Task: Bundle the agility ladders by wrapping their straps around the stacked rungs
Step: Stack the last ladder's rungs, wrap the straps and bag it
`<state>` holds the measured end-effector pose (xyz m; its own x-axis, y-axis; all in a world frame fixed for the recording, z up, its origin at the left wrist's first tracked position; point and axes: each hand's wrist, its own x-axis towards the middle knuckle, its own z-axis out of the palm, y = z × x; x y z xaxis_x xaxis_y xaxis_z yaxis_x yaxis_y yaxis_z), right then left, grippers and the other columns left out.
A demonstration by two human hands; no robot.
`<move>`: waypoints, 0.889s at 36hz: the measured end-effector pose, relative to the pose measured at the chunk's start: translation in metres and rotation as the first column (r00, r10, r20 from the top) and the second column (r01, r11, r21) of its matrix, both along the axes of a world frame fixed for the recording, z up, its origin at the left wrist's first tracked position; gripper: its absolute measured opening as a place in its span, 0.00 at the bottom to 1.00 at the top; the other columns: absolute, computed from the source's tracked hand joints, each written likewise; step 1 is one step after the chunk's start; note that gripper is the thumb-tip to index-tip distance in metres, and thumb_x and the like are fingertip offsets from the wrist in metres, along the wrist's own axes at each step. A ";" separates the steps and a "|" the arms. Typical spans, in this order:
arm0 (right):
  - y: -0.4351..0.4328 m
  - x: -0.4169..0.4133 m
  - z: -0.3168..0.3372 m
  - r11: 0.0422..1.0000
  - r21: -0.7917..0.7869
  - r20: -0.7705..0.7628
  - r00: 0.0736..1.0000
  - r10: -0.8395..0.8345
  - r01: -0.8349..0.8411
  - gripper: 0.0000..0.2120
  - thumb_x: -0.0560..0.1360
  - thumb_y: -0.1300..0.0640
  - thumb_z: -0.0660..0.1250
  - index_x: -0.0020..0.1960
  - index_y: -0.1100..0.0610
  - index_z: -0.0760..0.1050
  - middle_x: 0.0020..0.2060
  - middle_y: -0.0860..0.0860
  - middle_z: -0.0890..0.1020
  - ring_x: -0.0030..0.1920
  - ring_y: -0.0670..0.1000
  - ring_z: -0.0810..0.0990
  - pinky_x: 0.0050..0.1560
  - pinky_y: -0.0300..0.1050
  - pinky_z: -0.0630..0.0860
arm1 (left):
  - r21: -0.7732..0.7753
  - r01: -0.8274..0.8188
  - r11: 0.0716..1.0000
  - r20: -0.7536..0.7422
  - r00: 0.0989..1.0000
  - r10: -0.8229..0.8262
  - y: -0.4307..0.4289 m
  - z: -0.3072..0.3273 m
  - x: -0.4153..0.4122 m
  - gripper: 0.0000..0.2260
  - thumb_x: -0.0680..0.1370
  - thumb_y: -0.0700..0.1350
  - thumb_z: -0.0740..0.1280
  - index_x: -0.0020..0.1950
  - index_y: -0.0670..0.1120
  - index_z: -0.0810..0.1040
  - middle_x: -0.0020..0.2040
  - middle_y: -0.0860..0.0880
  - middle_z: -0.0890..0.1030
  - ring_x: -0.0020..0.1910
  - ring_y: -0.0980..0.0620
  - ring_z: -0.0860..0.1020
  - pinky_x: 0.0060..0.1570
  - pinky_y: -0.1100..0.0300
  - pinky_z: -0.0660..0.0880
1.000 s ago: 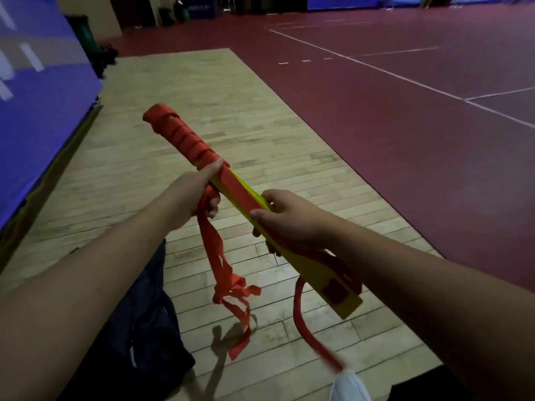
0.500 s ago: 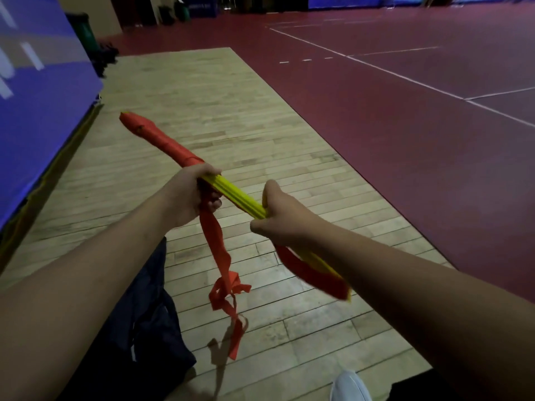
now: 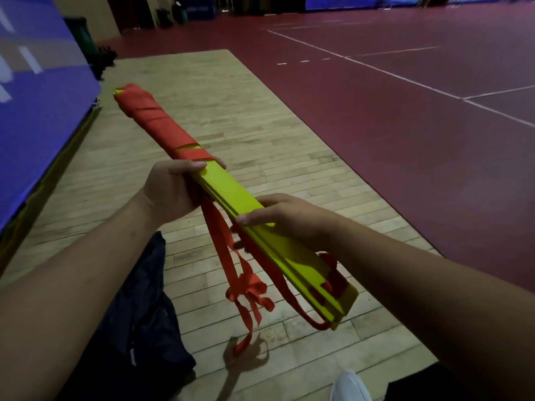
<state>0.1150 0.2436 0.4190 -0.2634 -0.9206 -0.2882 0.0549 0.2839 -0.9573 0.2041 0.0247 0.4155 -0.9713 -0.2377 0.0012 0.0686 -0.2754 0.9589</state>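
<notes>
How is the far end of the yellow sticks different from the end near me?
The far end is wound in red strap; the near end shows mostly bare yellow. The far end looks rounded; the near end looks flat, with loose strap dangling nearby. Both belong to one stack.

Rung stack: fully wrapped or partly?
Partly wrapped. The red strap covers only the far end of the yellow rungs; the near half is bare and loose strap hangs below.
</notes>
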 end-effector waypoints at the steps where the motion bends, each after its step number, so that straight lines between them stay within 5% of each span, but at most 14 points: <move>1: 0.001 0.000 0.001 1.000 -0.016 0.044 0.999 0.017 -0.016 0.14 0.78 0.58 0.70 0.63 0.61 0.77 0.55 0.65 0.83 0.47 0.63 0.85 0.46 0.53 0.83 | 0.006 0.016 1.000 0.004 1.000 -0.016 0.000 0.000 0.000 0.11 0.71 0.43 0.67 0.50 0.39 0.80 0.41 0.45 0.80 0.42 0.47 0.80 0.49 0.53 0.77; 7: 0.000 0.001 0.008 0.998 -0.041 -0.172 0.983 -0.063 0.057 0.14 0.78 0.57 0.71 0.60 0.63 0.78 0.43 0.60 0.83 0.36 0.57 0.83 0.35 0.45 0.80 | 0.020 -0.066 0.998 0.078 0.995 0.064 -0.004 0.000 -0.005 0.12 0.70 0.47 0.69 0.50 0.42 0.77 0.42 0.46 0.79 0.43 0.48 0.78 0.50 0.53 0.73; 12: -0.006 0.000 0.000 0.985 -0.001 -0.386 0.908 -0.160 0.173 0.14 0.77 0.56 0.73 0.58 0.62 0.76 0.43 0.59 0.82 0.34 0.58 0.84 0.33 0.49 0.83 | -0.227 -0.020 0.974 0.313 0.945 0.092 -0.004 -0.008 -0.009 0.21 0.76 0.60 0.66 0.54 0.42 0.75 0.38 0.44 0.76 0.31 0.49 0.77 0.38 0.54 0.75; 14: -0.008 -0.001 -0.005 0.980 0.036 -0.550 0.822 -0.146 0.198 0.15 0.77 0.55 0.73 0.58 0.61 0.75 0.42 0.57 0.81 0.33 0.55 0.84 0.32 0.48 0.82 | -0.294 -0.027 0.955 0.384 0.912 0.144 0.001 -0.013 -0.012 0.27 0.76 0.65 0.65 0.54 0.41 0.75 0.36 0.44 0.75 0.28 0.49 0.75 0.34 0.55 0.76; 17: -0.007 -0.002 -0.010 0.973 0.128 -0.823 0.568 -0.003 0.191 0.15 0.78 0.50 0.70 0.59 0.57 0.74 0.46 0.52 0.80 0.42 0.54 0.83 0.40 0.51 0.80 | -0.337 -0.156 0.928 0.430 0.852 0.299 0.015 -0.019 -0.020 0.27 0.76 0.66 0.65 0.51 0.40 0.75 0.29 0.47 0.75 0.25 0.51 0.74 0.29 0.59 0.73; 20: -0.005 -0.001 -0.010 0.968 0.137 -0.946 0.318 0.064 0.212 0.14 0.80 0.48 0.67 0.62 0.53 0.71 0.46 0.48 0.76 0.44 0.52 0.75 0.41 0.45 0.67 | -0.205 -0.306 0.930 0.425 0.828 0.366 0.023 -0.019 -0.025 0.21 0.78 0.62 0.64 0.47 0.44 0.73 0.27 0.48 0.73 0.24 0.52 0.72 0.26 0.63 0.68; 24: -0.011 0.006 -0.013 0.975 0.024 -0.978 0.207 -0.023 0.223 0.22 0.80 0.51 0.67 0.70 0.50 0.63 0.47 0.50 0.78 0.42 0.52 0.77 0.35 0.45 0.67 | -0.125 -0.404 0.906 0.319 0.849 0.422 0.022 -0.013 -0.027 0.17 0.78 0.60 0.63 0.45 0.46 0.72 0.30 0.49 0.72 0.27 0.53 0.72 0.29 0.60 0.69; 27: -0.014 0.012 -0.011 0.971 -0.030 -0.951 0.292 -0.101 0.237 0.28 0.79 0.51 0.67 0.74 0.52 0.58 0.42 0.49 0.76 0.38 0.51 0.77 0.34 0.45 0.72 | -0.098 -0.398 0.912 0.212 0.887 0.410 0.020 -0.012 -0.026 0.14 0.79 0.56 0.61 0.41 0.47 0.72 0.31 0.50 0.72 0.29 0.52 0.72 0.34 0.58 0.71; 29: -0.015 0.011 -0.008 0.975 0.035 -0.905 0.421 -0.063 0.219 0.22 0.79 0.42 0.67 0.65 0.55 0.69 0.43 0.50 0.78 0.41 0.50 0.79 0.40 0.47 0.78 | -0.059 -0.376 0.925 0.151 0.912 0.381 0.017 -0.010 -0.023 0.13 0.78 0.53 0.60 0.38 0.47 0.72 0.31 0.49 0.73 0.30 0.50 0.72 0.34 0.57 0.70; 32: -0.014 0.007 -0.003 0.982 0.095 -0.741 0.670 -0.038 0.161 0.26 0.80 0.35 0.59 0.54 0.58 0.77 0.42 0.51 0.81 0.41 0.50 0.81 0.39 0.42 0.77 | 0.100 -0.330 0.939 0.040 0.944 0.328 0.012 -0.007 -0.018 0.08 0.74 0.47 0.59 0.38 0.46 0.72 0.32 0.48 0.75 0.32 0.49 0.76 0.37 0.58 0.75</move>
